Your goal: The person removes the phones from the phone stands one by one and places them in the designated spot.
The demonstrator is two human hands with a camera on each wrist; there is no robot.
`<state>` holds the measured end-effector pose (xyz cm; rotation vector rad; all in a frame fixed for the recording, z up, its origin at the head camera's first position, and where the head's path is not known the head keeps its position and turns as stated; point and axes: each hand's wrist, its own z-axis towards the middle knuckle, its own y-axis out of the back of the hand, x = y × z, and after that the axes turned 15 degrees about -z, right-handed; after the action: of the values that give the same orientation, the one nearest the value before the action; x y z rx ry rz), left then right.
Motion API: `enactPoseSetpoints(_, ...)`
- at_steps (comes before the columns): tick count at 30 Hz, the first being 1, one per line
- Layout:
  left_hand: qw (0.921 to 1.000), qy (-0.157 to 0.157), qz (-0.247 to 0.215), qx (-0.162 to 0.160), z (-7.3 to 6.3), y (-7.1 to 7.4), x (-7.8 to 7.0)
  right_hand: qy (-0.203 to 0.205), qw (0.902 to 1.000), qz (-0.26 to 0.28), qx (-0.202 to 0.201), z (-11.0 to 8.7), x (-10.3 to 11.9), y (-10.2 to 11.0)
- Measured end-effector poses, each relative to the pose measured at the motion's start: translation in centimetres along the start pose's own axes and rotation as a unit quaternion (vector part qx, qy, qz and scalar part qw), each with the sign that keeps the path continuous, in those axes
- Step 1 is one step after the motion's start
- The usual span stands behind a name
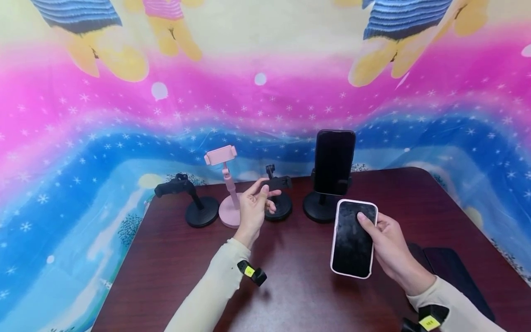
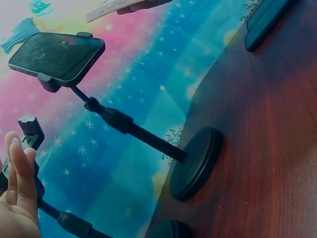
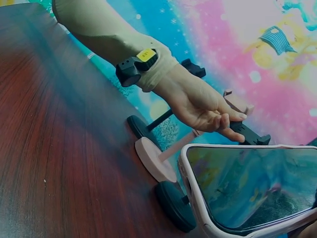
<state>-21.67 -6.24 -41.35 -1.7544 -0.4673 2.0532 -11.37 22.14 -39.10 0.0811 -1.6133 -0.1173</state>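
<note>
my left hand [image 1: 254,208] pinched the black clamp [image 1: 283,182] at its left end, the pink stand [image 1: 232,186] just beside, my right hand [image 1: 393,251] gripped the pale-cased phone [image 1: 351,249] by its right edge, raised over the table [image 1: 298,281], near the mounted phone [image 1: 335,161], a wide gap lay between both hands

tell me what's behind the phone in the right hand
Beyond the phone, the head view shows part of a black stand base. Parts of the base, right hand and tabletop are covered.

Head view from above, facing forward and down, wrist views closer, tilted, table [image 1: 298,295] shared
</note>
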Motion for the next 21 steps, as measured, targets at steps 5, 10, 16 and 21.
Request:
enactPoseSetpoints(5, 0.9999, 0.010, 0.008, -0.011, 0.0, 0.0, 0.1, -0.008, 0.9999, -0.010, 0.005, -0.1, -0.6, 0.8)
enactPoseSetpoints(10, 0.9997, 0.016, 0.012, -0.013, 0.0, 0.1, 0.2, -0.009, 0.9997, -0.020, 0.012, -0.2, -0.8, 1.5)
enactPoseSetpoints(16, 0.9998, 0.015, 0.010, -0.013, 0.0, 0.1, 0.1, -0.016, 0.9989, -0.031, 0.032, -0.5, -1.0, 2.4)
enactPoseSetpoints(21, 0.9997, 0.019, 0.011, -0.012, 0.0, 0.0, 0.0, -0.021, 0.9975, -0.052, 0.043, -0.5, -1.4, 3.5)
